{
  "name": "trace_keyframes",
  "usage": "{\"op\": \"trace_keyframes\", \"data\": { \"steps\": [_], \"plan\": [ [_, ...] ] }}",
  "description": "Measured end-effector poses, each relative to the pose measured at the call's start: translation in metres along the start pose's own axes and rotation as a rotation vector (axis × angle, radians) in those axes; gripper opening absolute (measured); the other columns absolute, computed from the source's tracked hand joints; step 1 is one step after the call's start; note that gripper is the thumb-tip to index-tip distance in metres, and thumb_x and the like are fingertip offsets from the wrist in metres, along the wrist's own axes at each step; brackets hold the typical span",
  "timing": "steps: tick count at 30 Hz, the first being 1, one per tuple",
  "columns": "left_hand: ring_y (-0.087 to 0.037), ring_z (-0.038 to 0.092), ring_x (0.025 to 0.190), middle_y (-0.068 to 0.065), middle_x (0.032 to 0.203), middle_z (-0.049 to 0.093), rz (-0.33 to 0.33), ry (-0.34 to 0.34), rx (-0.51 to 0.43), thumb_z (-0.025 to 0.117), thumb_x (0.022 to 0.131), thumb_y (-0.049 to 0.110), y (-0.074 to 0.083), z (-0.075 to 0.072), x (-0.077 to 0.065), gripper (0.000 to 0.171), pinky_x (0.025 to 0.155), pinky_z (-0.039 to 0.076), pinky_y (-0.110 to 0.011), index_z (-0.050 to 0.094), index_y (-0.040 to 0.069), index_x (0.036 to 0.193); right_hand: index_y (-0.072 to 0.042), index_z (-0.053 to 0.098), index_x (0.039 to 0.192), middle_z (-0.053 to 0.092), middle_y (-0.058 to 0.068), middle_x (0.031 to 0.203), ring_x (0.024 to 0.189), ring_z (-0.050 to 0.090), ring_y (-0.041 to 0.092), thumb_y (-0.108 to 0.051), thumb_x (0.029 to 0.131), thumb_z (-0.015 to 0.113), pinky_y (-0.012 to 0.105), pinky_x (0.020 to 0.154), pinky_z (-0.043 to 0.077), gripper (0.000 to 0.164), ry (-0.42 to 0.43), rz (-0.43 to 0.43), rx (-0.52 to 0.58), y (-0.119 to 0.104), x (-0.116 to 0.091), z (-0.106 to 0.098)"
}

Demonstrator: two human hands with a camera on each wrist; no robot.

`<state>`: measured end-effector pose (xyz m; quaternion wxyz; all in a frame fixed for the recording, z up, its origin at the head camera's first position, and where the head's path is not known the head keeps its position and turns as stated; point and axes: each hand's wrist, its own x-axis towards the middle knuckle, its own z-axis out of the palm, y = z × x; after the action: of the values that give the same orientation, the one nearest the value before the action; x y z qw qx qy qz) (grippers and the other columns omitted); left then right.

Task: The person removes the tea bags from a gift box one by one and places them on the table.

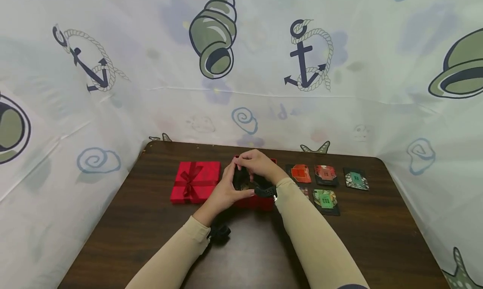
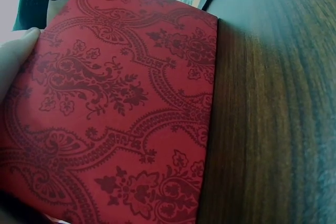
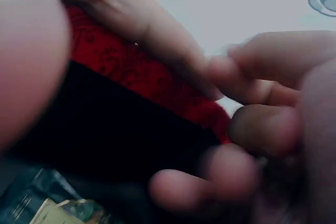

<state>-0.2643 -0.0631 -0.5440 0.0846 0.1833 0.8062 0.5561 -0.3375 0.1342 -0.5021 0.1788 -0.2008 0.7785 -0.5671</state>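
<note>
My left hand (image 1: 225, 188) spans the open red gift box (image 1: 258, 204), fingers at the far left and thumb towards the front. In the left wrist view the thumb lies at the edge of the box's patterned red side (image 2: 121, 93). My right hand (image 1: 264, 167) reaches in from the right, fingers bent, fingertips meeting the left fingertips above the box. The right wrist view has a flat black surface (image 3: 121, 114) between the hands, and below it a dark green packet (image 3: 68, 211) with a cream label. I cannot tell what the right fingertips pinch.
A red lid (image 1: 198, 182) with a ribbon bow lies left of the box. Several small packets are laid out to the right, among them an orange one (image 1: 300, 173), a red one (image 1: 326, 174), a teal one (image 1: 356, 179) and a green one (image 1: 325, 201), on the brown table (image 1: 377, 238).
</note>
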Motion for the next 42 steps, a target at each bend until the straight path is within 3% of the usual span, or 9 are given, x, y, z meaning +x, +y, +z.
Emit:
{"op": "trace_keyframes", "data": {
  "steps": [5, 10, 15, 19, 24, 27, 32, 35, 42],
  "plan": [
    [-0.034, 0.02, 0.168, -0.003, 0.183, 0.012, -0.011, 0.007, 0.034, 0.094, 0.082, 0.051, 0.001, 0.001, 0.001, 0.136, 0.134, 0.027, -0.062, -0.001, 0.03, 0.177, 0.002, 0.064, 0.09, 0.033, -0.002, 0.052, 0.044, 0.03, 0.02, -0.037, 0.111, 0.063, 0.031, 0.043, 0.035, 0.044, 0.042, 0.038, 0.119, 0.003, 0.0, -0.005],
    [-0.033, 0.021, 0.168, -0.002, 0.183, 0.012, -0.04, -0.001, 0.031, 0.094, 0.082, 0.053, 0.0, 0.001, -0.001, 0.136, 0.133, 0.028, -0.063, -0.001, 0.032, 0.177, 0.004, 0.068, 0.094, 0.033, -0.006, 0.054, 0.043, 0.026, 0.012, -0.035, 0.11, 0.063, 0.029, 0.043, 0.027, 0.043, -0.002, 0.125, 0.018, 0.003, 0.001, -0.004],
    [-0.033, 0.018, 0.169, -0.002, 0.183, 0.011, -0.05, -0.006, 0.024, 0.095, 0.082, 0.053, 0.0, 0.002, -0.002, 0.136, 0.132, 0.029, -0.065, 0.0, 0.032, 0.177, -0.001, 0.074, 0.091, 0.036, -0.007, 0.053, 0.042, 0.028, 0.011, -0.033, 0.11, 0.063, 0.028, 0.044, 0.028, 0.038, -0.027, 0.181, -0.122, 0.003, 0.001, 0.001],
    [-0.032, 0.019, 0.169, -0.002, 0.183, 0.011, -0.056, -0.017, 0.023, 0.095, 0.081, 0.054, 0.001, 0.001, -0.003, 0.137, 0.131, 0.03, -0.064, -0.001, 0.033, 0.177, -0.002, 0.078, 0.092, 0.042, -0.005, 0.056, 0.046, 0.035, 0.012, -0.032, 0.109, 0.063, 0.028, 0.048, 0.033, 0.038, -0.026, 0.16, -0.179, 0.004, 0.001, 0.003],
    [-0.03, 0.024, 0.166, -0.002, 0.182, 0.013, -0.047, -0.011, 0.015, 0.095, 0.081, 0.053, 0.002, 0.0, -0.003, 0.137, 0.131, 0.033, -0.062, 0.0, 0.029, 0.177, 0.0, 0.081, 0.099, 0.066, 0.002, 0.073, 0.07, 0.061, 0.022, -0.029, 0.11, 0.061, 0.035, 0.073, 0.055, 0.037, -0.065, 0.072, -0.267, 0.006, 0.002, 0.003],
    [-0.03, 0.023, 0.167, -0.001, 0.183, 0.011, -0.057, -0.018, 0.011, 0.094, 0.082, 0.053, 0.002, 0.0, -0.003, 0.136, 0.13, 0.034, -0.063, -0.001, 0.032, 0.177, -0.004, 0.083, 0.104, 0.077, 0.007, 0.089, 0.087, 0.071, 0.03, -0.026, 0.111, 0.06, 0.043, 0.087, 0.062, 0.033, -0.107, 0.068, -0.313, 0.007, 0.003, 0.003],
    [-0.032, 0.017, 0.169, 0.001, 0.183, 0.008, -0.075, -0.02, 0.008, 0.093, 0.083, 0.055, 0.001, 0.0, -0.003, 0.134, 0.129, 0.034, -0.065, -0.002, 0.039, 0.175, -0.008, 0.085, 0.115, 0.082, 0.012, 0.101, 0.092, 0.072, 0.028, -0.022, 0.108, 0.061, 0.037, 0.088, 0.062, 0.028, -0.158, 0.134, -0.408, 0.009, 0.003, 0.004],
    [-0.032, 0.017, 0.169, 0.002, 0.183, 0.008, -0.075, -0.019, 0.007, 0.093, 0.082, 0.055, 0.002, 0.0, -0.003, 0.134, 0.129, 0.034, -0.065, -0.002, 0.039, 0.175, -0.008, 0.084, 0.117, 0.082, 0.009, 0.105, 0.095, 0.074, 0.027, -0.018, 0.107, 0.061, 0.035, 0.089, 0.062, 0.027, -0.163, 0.153, -0.409, 0.01, 0.003, 0.005],
    [-0.031, 0.019, 0.168, 0.001, 0.183, 0.009, -0.07, -0.028, 0.002, 0.093, 0.083, 0.053, 0.005, -0.001, -0.004, 0.135, 0.13, 0.032, -0.065, -0.002, 0.034, 0.176, -0.012, 0.085, 0.112, 0.082, 0.006, 0.105, 0.094, 0.07, 0.02, -0.018, 0.105, 0.064, 0.038, 0.092, 0.061, 0.023, -0.126, 0.064, -0.418, 0.006, 0.001, 0.004]
  ]
}}
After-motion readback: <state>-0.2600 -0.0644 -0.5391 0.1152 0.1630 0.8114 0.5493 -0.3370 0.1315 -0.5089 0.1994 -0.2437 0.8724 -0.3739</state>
